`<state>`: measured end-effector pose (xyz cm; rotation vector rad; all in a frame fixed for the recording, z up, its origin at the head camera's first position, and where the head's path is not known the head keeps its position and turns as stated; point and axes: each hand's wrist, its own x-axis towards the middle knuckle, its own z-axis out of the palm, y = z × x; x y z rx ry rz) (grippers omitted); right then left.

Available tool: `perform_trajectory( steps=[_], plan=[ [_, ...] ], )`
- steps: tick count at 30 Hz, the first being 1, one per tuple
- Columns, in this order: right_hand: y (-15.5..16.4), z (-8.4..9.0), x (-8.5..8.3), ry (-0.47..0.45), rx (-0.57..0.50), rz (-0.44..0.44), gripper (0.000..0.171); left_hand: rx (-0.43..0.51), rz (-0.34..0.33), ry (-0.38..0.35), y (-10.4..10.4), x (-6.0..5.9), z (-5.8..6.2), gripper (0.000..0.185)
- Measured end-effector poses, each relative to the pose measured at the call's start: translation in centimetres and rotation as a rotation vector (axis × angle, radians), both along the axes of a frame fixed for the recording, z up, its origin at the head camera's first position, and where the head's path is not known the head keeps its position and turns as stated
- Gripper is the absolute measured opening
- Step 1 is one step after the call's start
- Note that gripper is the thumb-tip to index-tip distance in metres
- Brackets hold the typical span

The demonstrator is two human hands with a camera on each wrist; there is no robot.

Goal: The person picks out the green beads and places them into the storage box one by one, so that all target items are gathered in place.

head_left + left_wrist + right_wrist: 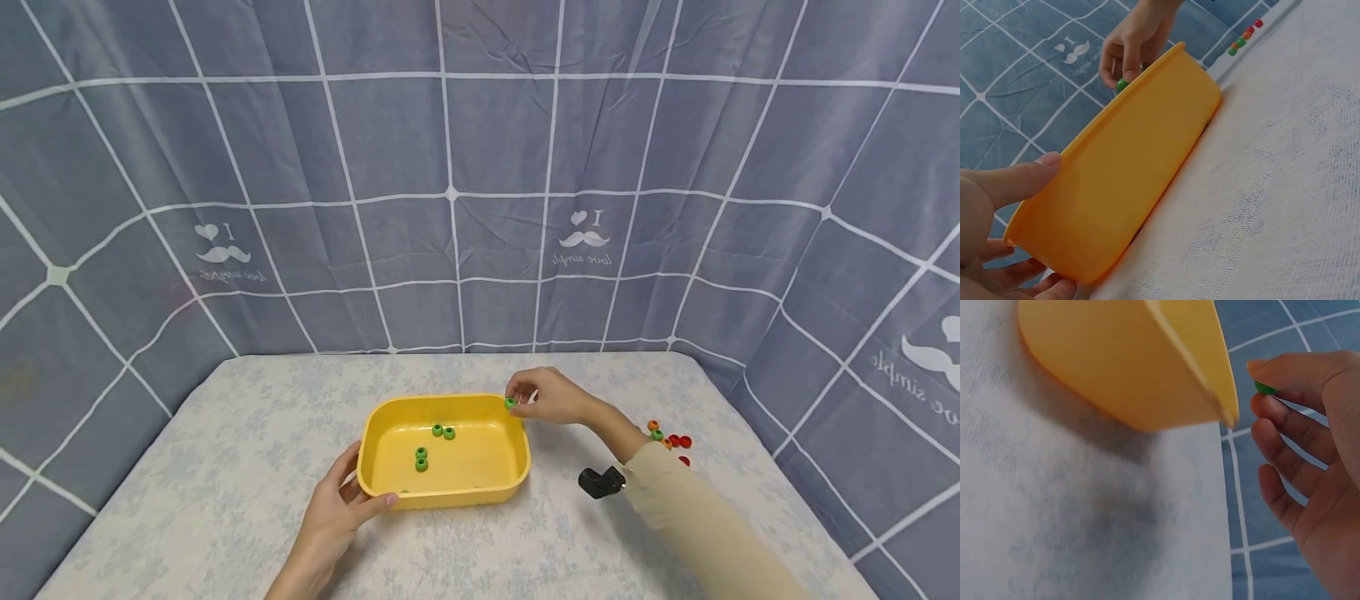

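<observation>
Pinched between thumb and fingertips of the right hand (pixel 551 396), a small green ring bead (pixel 511 403) hangs just over the far right corner of the yellow plastic tub (pixel 517 467). Curled round the tub's near left corner, the left hand (pixel 337 508) grips its rim, thumb on the outer wall. Four more green beads (pixel 442 431) lie on the tub floor. Loose orange, green and red beads (pixel 667 437) sit on the pale tablecloth (pixel 225 467), behind the right forearm.

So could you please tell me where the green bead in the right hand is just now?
In the head view the green bead is pinched by the right hand at the yellow tub's far right corner.
</observation>
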<state>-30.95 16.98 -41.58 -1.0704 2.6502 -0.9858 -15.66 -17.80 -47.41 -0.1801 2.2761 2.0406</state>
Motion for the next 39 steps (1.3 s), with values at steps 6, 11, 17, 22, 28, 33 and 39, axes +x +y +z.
perform_trajectory(
  steps=[6, 11, 17, 22, 28, 33, 39],
  plan=[
    [-2.4, 0.7, -0.5, -0.006, 0.035, 0.047, 0.010, -0.007, 0.003, 0.000, 0.0, 0.2, 0.1, 0.115],
    [-4.3, 1.1, -0.9, 0.005, 0.058, 0.077, 0.010, 0.009, -0.002, 0.001, 0.3, 0.1, 0.1, 0.114],
    [-7.0, 1.3, -0.9, 0.014, 0.060, 0.125, 0.011, 0.019, 0.013, -0.027, 0.3, 0.0, 0.1, 0.114],
    [-9.3, 1.4, -0.9, 0.009, 0.056, 0.146, 0.010, 0.009, 0.004, -0.033, 0.1, -0.1, 0.3, 0.114],
    [-11.6, 1.6, -1.2, 0.024, 0.065, 0.179, 0.015, -0.005, 0.005, -0.039, 0.1, -0.2, 0.3, 0.115],
    [-11.9, 1.3, -1.1, 0.017, 0.090, 0.169, 0.024, -0.001, -0.008, -0.034, 0.2, -0.3, 0.2, 0.114],
    [-11.2, 0.9, -1.2, 0.017, 0.098, 0.149, 0.021, 0.004, -0.003, -0.046, 0.2, -0.3, 0.4, 0.116]
  ],
)
